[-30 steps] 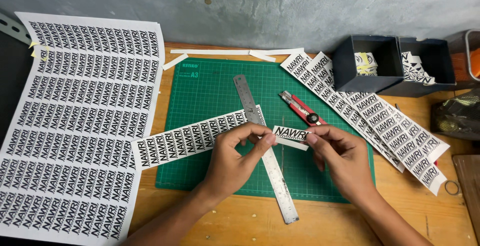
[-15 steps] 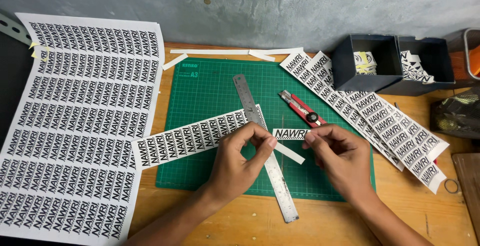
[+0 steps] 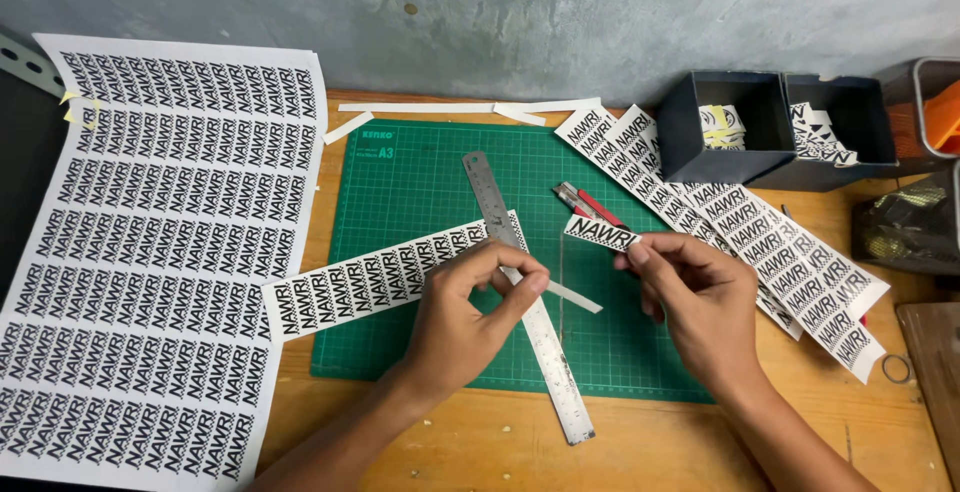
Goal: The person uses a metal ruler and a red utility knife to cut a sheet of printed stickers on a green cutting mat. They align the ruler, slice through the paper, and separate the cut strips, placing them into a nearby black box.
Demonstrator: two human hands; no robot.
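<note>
At centre frame, over the green cutting mat (image 3: 440, 192) on the wooden worktop (image 3: 640, 452): left hand (image 3: 470, 317) pinched shut on a thin white paper sliver (image 3: 572, 297), which sticks out to the right over the steel ruler (image 3: 525, 297). Ruler lies diagonally on the mat, lower end past the mat's edge. Right hand (image 3: 695, 297), just right of centre, fingertips closed on a single cut label (image 3: 600, 233), held tilted above the mat; other fingers loosely curled. Red craft knife (image 3: 590, 204) lies on the mat just behind the label. Strip of printed labels (image 3: 385, 277) runs left from under the ruler. Left of frame: full printed sheet (image 3: 150, 252). Upper right: more label strips (image 3: 770, 252), and two dark open boxes (image 3: 775, 132) holding cut pieces.
</note>
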